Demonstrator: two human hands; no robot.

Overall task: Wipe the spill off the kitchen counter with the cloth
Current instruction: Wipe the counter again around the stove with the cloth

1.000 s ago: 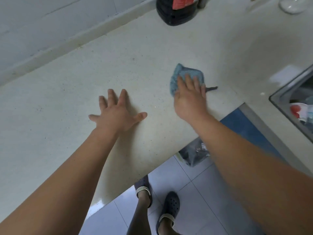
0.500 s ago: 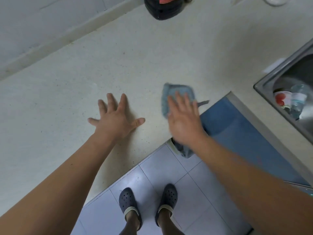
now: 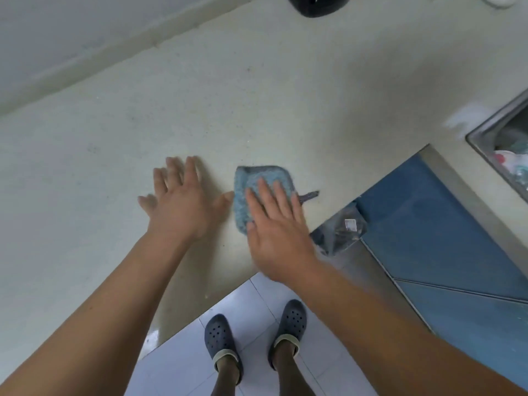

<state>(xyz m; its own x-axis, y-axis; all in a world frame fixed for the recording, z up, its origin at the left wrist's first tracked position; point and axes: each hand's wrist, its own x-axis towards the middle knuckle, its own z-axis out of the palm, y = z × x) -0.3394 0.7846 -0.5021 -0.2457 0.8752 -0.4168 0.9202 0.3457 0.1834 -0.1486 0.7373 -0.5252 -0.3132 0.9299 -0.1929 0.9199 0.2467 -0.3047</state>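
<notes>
A folded blue cloth (image 3: 251,184) lies on the pale speckled counter (image 3: 200,104), close to its front edge. My right hand (image 3: 277,227) presses flat on the cloth with straight fingers, covering its near half. A grey loop (image 3: 310,195) sticks out from the cloth's right side. My left hand (image 3: 180,201) rests flat on the counter just left of the cloth, fingers spread, thumb almost touching it. A few small droplets (image 3: 206,296) show on the counter near the front edge.
A dark bottle base (image 3: 317,4) stands at the counter's back. A steel sink (image 3: 503,144) with items inside is at the right. Below the counter are a blue cabinet front (image 3: 428,224), a plastic bag (image 3: 340,230) and a tiled floor (image 3: 257,304).
My right hand has slid the cloth leftward and toward the front edge, ending beside my left thumb. The left hand stayed planted; my view has tilted down.
</notes>
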